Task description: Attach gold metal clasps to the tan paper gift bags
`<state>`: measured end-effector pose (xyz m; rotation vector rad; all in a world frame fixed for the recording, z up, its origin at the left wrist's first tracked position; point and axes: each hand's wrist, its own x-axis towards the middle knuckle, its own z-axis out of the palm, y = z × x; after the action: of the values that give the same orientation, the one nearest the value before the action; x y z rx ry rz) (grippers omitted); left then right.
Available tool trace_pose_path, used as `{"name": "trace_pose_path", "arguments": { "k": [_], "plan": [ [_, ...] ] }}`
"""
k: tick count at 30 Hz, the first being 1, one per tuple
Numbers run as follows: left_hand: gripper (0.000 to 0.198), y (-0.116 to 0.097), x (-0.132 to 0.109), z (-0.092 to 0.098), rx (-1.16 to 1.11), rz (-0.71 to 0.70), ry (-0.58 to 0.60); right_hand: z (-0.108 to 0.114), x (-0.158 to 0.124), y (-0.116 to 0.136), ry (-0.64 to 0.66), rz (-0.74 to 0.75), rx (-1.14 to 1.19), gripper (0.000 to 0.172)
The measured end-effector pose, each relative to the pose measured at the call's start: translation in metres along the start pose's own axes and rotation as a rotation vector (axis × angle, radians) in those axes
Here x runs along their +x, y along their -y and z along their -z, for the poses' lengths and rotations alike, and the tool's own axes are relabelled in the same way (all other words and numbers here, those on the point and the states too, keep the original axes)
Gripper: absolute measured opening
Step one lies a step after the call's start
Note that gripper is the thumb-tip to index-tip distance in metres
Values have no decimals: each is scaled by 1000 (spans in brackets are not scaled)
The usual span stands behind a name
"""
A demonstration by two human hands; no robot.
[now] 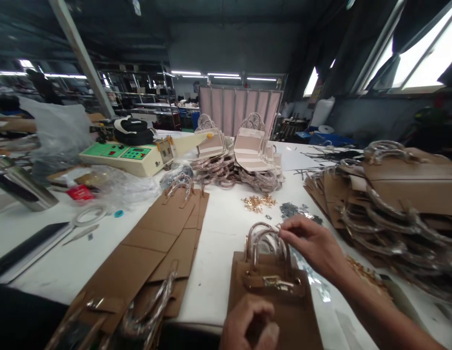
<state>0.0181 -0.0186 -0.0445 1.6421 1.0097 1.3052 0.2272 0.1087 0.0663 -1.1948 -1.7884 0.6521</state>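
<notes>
A brown handbag (280, 311) lies in front of me on the white table, its two arched handles (260, 238) wrapped in clear plastic. Across its upper part runs a strap with a gold-coloured clasp (271, 281). My right hand (313, 243) pinches the top of a handle on its right side. Over the front of the bag, my left hand (249, 321) is curled, thumb below the fingers; whatever it may hold is hidden. Small gold-coloured metal pieces (258, 202) and grey metal plates (295, 211) lie just beyond the handles.
Flat brown bag pieces (149, 238) overlap on the left. Bags with wrapped handles are heaped on the right (393, 184), and pale ones (249, 146) at the back. A green-panelled machine (138, 158), tape roll (89, 215), steel flask (23, 184) and dark notebook (28, 248) stand left.
</notes>
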Motion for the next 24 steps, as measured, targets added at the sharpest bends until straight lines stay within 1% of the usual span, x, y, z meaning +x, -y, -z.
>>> {"name": "trace_pose_path", "arguments": {
  "k": [1, 2, 3, 5, 6, 8, 10, 12, 14, 16, 18, 22, 24],
  "plan": [
    [34, -15, 2, 3, -113, 117, 17, 4, -26, 17, 27, 38, 36, 14],
    [43, -29, 5, 5, -229, 205, 37, 5, -52, 30, 52, 71, 83, 12],
    [48, -42, 6, 6, -312, 261, 64, 2, -75, 40, 74, 83, 130, 11],
    [48, -61, 8, 3, -366, 281, 98, -8, -113, 49, 79, 63, 213, 9],
    [44, -67, 7, 1, -362, 277, 113, -14, -128, 50, 67, 38, 238, 8],
    [37, -73, 3, -6, -360, 291, 129, -22, -148, 46, 12, -7, 247, 9],
    [33, -74, -5, -12, -397, 348, 129, -24, -160, 42, -26, -27, 226, 10],
    [30, -74, -12, -16, -436, 393, 105, -20, -166, 41, -11, -29, 204, 9],
    [26, -74, -17, -18, -452, 408, 68, -15, -171, 42, 21, -20, 191, 6],
    [24, -76, -19, -19, -460, 403, 38, -13, -176, 42, 22, -7, 174, 6],
    [21, -78, -20, -19, -458, 393, 35, -13, -181, 41, 8, 12, 157, 12],
    [15, -82, -21, -21, -418, 358, 57, -16, -188, 39, -36, 85, 128, 33],
    [13, -83, -23, -23, -396, 324, 53, -16, -190, 40, -42, 106, 113, 38]
  ]
}}
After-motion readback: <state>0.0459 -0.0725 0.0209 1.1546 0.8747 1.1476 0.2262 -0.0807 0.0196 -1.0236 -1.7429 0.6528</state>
